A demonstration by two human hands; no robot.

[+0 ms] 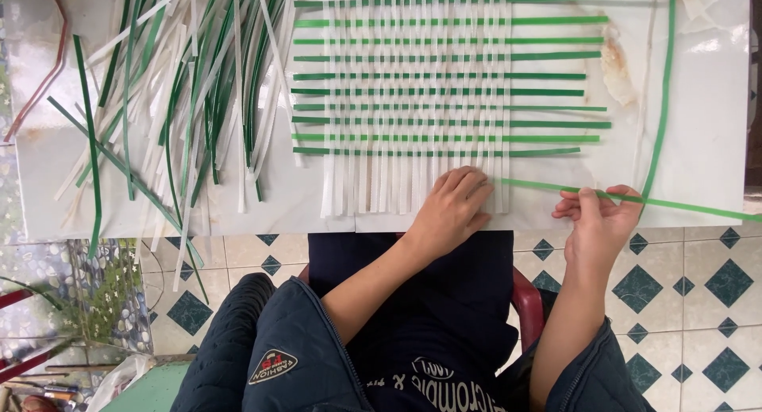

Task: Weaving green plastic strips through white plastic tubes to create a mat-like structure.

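Dark quilted sleeves (262,340) sat nearest the lens, pushed up from both forearms. From them, the left hand (451,209) lay flat at 6 o'clock of the woven mat (413,102), fingers spread and pressing the white strips' loose ends, gripping nothing. At 3 o'clock of it, the right hand (595,217) pinched a loose green strip (675,204) between thumb and fingertips; that strip ran from the mat's lower right edge out past the table's 3 o'clock side. The mat, white uprights crossed by green bands, rested on a pale table (714,126). At 9 o'clock of the mat lay a heap of spare green and white strips (182,86). Beneath spread a diamond-tiled floor (683,301)
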